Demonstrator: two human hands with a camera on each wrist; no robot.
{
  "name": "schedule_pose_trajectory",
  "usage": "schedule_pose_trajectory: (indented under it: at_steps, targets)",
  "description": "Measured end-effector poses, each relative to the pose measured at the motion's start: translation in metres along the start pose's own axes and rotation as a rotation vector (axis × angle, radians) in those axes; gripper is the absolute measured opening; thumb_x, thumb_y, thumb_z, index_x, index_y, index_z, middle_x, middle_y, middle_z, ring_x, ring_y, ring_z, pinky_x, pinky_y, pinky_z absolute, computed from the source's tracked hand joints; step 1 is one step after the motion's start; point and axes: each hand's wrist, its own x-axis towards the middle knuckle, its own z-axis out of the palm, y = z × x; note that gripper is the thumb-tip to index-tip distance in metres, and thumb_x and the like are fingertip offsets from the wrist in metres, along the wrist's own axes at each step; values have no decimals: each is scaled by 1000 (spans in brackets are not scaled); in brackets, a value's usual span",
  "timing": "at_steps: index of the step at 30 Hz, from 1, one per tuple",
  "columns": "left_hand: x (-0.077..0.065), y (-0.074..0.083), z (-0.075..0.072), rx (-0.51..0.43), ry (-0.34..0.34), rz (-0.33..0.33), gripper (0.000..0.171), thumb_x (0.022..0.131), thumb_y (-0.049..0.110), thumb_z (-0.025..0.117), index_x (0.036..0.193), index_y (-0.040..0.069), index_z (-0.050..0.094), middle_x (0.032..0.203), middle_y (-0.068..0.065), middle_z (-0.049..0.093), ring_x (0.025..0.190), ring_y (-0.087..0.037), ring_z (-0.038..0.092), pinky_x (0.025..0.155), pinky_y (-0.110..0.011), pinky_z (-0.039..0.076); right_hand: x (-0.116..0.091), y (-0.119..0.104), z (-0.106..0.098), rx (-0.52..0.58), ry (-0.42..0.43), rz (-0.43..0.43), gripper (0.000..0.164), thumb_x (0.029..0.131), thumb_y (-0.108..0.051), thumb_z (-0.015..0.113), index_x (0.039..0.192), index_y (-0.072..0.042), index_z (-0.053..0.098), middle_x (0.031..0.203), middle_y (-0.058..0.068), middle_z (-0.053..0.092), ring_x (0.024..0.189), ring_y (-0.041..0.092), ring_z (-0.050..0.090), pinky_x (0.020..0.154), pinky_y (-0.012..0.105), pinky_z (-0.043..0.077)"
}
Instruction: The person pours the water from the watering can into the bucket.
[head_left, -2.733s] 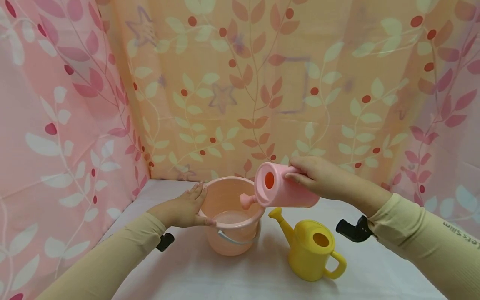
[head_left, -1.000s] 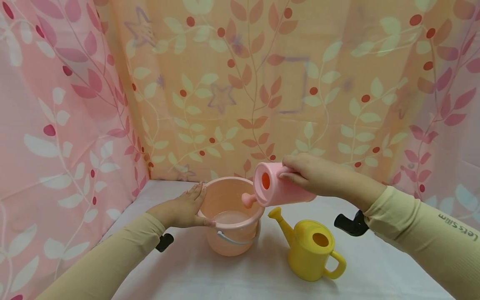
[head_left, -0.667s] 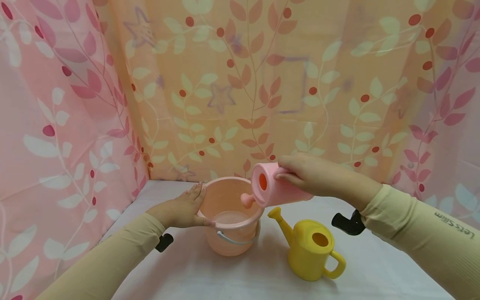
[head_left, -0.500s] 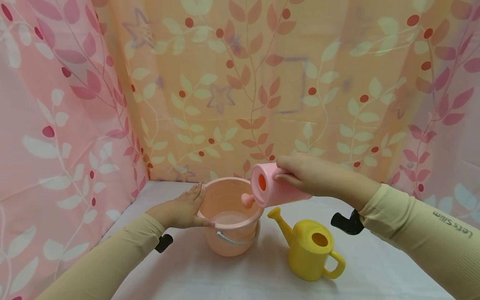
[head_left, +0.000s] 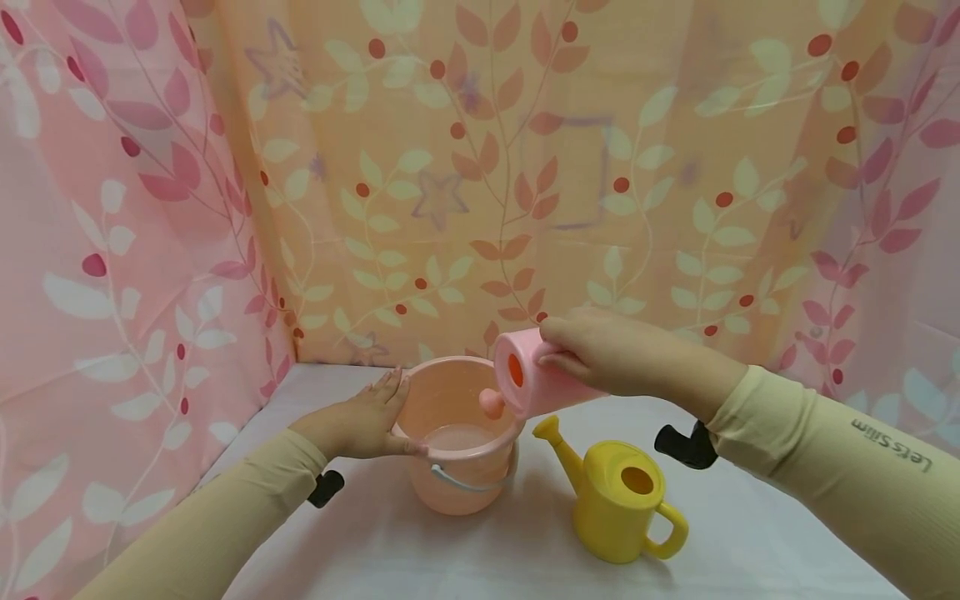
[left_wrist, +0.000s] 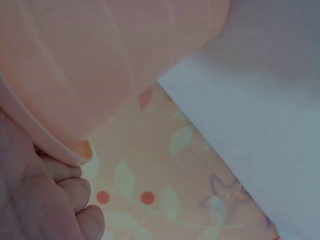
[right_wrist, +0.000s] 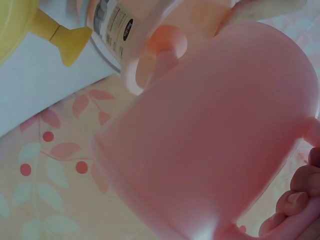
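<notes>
My left hand [head_left: 358, 423] rests with straight, spread fingers on the left rim of a peach bucket [head_left: 448, 490], thumb along the near rim. In the left wrist view, the fingers lie against the rim outside the bucket's wall [left_wrist: 100, 65]. My right hand [head_left: 626, 352] grips the handle of a pink watering can [head_left: 558, 379], holding it tilted on its side. The can's spout [head_left: 491, 403] points into the bucket, and its round filling hole faces left. In the right wrist view, curled fingers [right_wrist: 291, 202] wrap the handle of the can's body [right_wrist: 215, 120]. I see no stream from the spout.
A yellow watering can [head_left: 611, 512] stands upright on the white-covered table [head_left: 375, 550], right of the bucket, its spout toward it. A thin white bail [head_left: 465, 483] hangs at the bucket's front. Leaf-patterned curtains [head_left: 420, 208] enclose the back and sides.
My right hand has moved left with the pink watering can, and more of its spout is hidden behind the can. The left hand, bucket and yellow can keep their places.
</notes>
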Motion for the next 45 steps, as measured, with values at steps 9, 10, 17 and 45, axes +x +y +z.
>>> schedule_pose_trajectory:
  at_steps: [9, 10, 17, 45]
  targets:
    - [-2, 1, -3, 2, -2, 14, 117, 72, 77, 46, 142, -10, 10, 149, -27, 2, 138, -38, 4, 108, -52, 13, 3, -6, 5, -56, -16, -29, 19, 86, -26, 64, 77, -21, 48, 69, -9, 47, 69, 12, 45, 62, 25, 40]
    - [-2, 2, -3, -1, -3, 15, 117, 73, 76, 46, 142, -10, 10, 149, -27, 2, 138, -38, 4, 108, -52, 13, 3, -6, 5, -57, -18, -26, 19, 86, -26, 64, 77, -22, 48, 69, -9, 47, 70, 12, 45, 62, 25, 40]
    - [-4, 3, -4, 1, 0, 13, 115, 73, 75, 47, 142, -10, 10, 149, -27, 4, 138, -37, 4, 108, -52, 14, 4, -9, 6, -68, -23, -42, 19, 85, -27, 65, 78, -21, 49, 71, -9, 48, 70, 12, 46, 63, 24, 41]
    - [-4, 2, -2, -13, 8, 20, 115, 74, 74, 48, 142, -11, 11, 148, -29, 3, 138, -37, 4, 108, -52, 13, 4, -14, 2, -200, -3, -124, 20, 84, -25, 66, 79, -19, 47, 75, -9, 49, 73, 14, 45, 68, 26, 38]
